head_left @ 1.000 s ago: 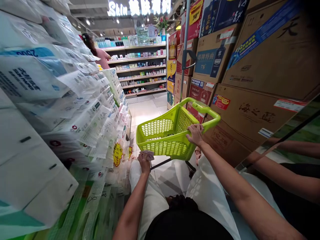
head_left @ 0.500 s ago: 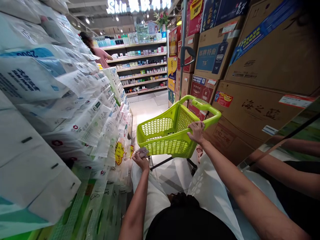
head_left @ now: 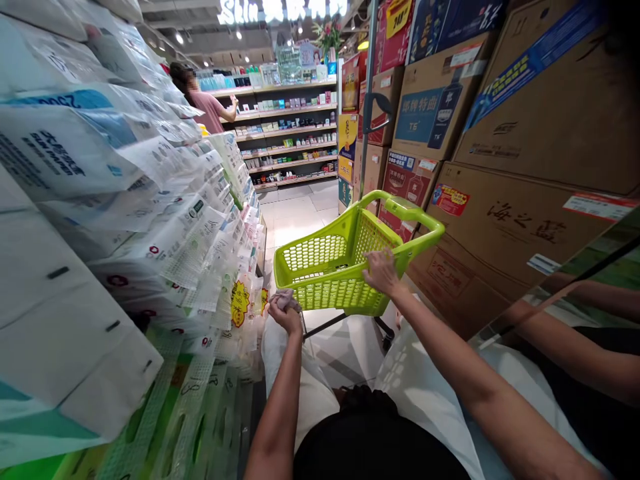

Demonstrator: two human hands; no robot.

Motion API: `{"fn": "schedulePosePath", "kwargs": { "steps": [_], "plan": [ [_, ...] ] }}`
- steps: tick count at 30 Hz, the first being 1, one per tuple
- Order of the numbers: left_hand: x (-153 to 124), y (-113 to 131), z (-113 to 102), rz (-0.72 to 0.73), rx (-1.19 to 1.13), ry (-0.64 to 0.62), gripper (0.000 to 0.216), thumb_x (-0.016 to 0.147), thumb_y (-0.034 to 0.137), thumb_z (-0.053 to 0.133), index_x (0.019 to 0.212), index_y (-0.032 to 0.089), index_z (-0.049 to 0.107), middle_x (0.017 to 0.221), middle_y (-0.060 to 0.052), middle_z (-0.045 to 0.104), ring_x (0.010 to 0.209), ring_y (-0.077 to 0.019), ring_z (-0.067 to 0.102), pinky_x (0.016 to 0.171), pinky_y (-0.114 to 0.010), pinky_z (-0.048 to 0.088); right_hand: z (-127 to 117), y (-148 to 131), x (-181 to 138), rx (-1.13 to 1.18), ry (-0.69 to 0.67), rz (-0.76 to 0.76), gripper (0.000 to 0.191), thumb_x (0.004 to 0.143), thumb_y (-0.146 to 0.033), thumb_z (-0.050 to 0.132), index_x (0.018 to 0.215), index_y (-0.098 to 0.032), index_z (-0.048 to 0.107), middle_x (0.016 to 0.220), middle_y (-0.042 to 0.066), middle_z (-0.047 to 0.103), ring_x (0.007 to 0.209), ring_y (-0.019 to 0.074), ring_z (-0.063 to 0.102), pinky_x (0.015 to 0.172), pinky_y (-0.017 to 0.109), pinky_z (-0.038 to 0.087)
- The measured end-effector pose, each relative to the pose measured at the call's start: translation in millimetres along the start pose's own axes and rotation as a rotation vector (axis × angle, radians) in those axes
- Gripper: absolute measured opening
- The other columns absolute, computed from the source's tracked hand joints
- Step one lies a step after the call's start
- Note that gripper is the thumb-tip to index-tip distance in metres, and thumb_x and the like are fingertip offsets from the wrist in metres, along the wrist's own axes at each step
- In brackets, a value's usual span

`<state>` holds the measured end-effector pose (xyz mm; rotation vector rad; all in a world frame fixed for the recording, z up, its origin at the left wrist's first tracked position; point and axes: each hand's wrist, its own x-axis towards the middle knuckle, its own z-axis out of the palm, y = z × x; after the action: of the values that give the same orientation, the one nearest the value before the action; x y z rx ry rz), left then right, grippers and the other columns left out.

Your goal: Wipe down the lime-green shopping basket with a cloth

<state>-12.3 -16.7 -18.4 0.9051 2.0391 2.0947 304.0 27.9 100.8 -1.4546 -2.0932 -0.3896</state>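
Right hand on green cart's side rim, floor beyond (bare).

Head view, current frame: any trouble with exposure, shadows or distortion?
In the head view, the lit sign at the top is blown out; in the same head view, dotted light falls on the white trousers below the green cart; the head view's upper right corner goes dark, and the cardboard boxes look stretched toward that side.
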Motion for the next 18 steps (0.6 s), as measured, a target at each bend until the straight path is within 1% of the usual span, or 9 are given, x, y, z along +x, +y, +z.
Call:
{"fn": "schedulePosePath", "kwargs": {
  "steps": [2, 3, 5, 7, 11, 15, 18],
  "plan": [
    [1.1, 1.4, 4.0, -0.041, 0.024, -0.02, 0.038, 0.066, 0.003, 0.053, 0.099, 0.019, 0.062, 0.108, -0.008, 0.061, 0.112, -0.024, 0.058, 0.108, -0.043, 0.043, 9.2, -27.5, -0.3, 0.018, -0.078, -0.092, 0.04, 0.084, -0.028, 0.055, 0.122, -0.019, 0.063, 0.111, 0.013, 0.066, 0.109, 0.0316, 0.049, 0.116, 0.046, 0.02],
    [-0.8, -0.2, 4.4, -0.076, 0.043, -0.038, 0.038, 0.066, 0.003, 0.053, 0.099, 0.019, 0.062, 0.106, -0.007, 0.062, 0.11, -0.0244, 0.059, 0.107, -0.043, 0.044, 13.8, -39.6, 0.4, 0.033, -0.09, -0.08, 0.039, 0.083, -0.029, 0.056, 0.12, -0.019, 0.064, 0.11, 0.013, 0.066, 0.109, 0.032, 0.048, 0.116, 0.046, 0.021],
    [-7.0, -7.1, 2.0, -0.138, 0.072, -0.077, 0.038, 0.065, 0.004, 0.055, 0.099, 0.02, 0.063, 0.101, -0.007, 0.062, 0.105, -0.0248, 0.061, 0.103, -0.044, 0.047, 21.2, -57.3, 3.4, 0.081, -0.097, -0.026, 0.031, 0.082, -0.03, 0.057, 0.11, -0.02, 0.065, 0.106, 0.011, 0.065, 0.108, 0.0317, 0.047, 0.114, 0.046, 0.021],
    [-12.0, -15.2, -2.2, -0.165, 0.083, -0.104, 0.04, 0.066, 0.005, 0.057, 0.102, 0.02, 0.064, 0.1, -0.006, 0.061, 0.101, -0.0242, 0.062, 0.1, -0.044, 0.048, 25.4, -65.3, 8.1, 0.129, -0.104, 0.001, 0.024, 0.082, -0.03, 0.057, 0.104, -0.021, 0.065, 0.105, 0.01, 0.065, 0.11, 0.0312, 0.046, 0.114, 0.046, 0.02],
    [-7.5, -19.9, -5.9, -0.15, 0.09, -0.101, 0.044, 0.065, 0.003, 0.053, 0.104, 0.022, 0.063, 0.101, -0.005, 0.062, 0.101, -0.0211, 0.062, 0.098, -0.04, 0.049, 29.0, -63.1, 18.5, 0.155, -0.14, -0.034, 0.024, 0.082, -0.031, 0.057, 0.103, -0.022, 0.063, 0.11, 0.009, 0.066, 0.118, 0.0318, 0.043, 0.113, 0.044, 0.019],
    [4.0, -11.0, -2.5, -0.15, 0.099, -0.086, 0.039, 0.067, 0.004, 0.053, 0.101, 0.021, 0.061, 0.102, -0.006, 0.063, 0.102, -0.0213, 0.062, 0.098, -0.04, 0.049, 36.7, -52.4, 30.0, 0.18, -0.174, -0.016, 0.021, 0.082, -0.032, 0.056, 0.1, -0.024, 0.063, 0.11, 0.009, 0.067, 0.12, 0.0324, 0.042, 0.113, 0.046, 0.019],
    [7.2, -5.6, -1.3, -0.145, 0.092, -0.062, 0.036, 0.067, 0.005, 0.052, 0.098, 0.021, 0.061, 0.104, -0.007, 0.064, 0.105, -0.0224, 0.061, 0.101, -0.042, 0.048, 42.6, -36.5, 41.0, 0.199, -0.219, -0.012, 0.022, 0.08, -0.032, 0.057, 0.099, -0.024, 0.065, 0.11, 0.009, 0.068, 0.121, 0.0327, 0.043, 0.113, 0.048, 0.02]
  ]
}}
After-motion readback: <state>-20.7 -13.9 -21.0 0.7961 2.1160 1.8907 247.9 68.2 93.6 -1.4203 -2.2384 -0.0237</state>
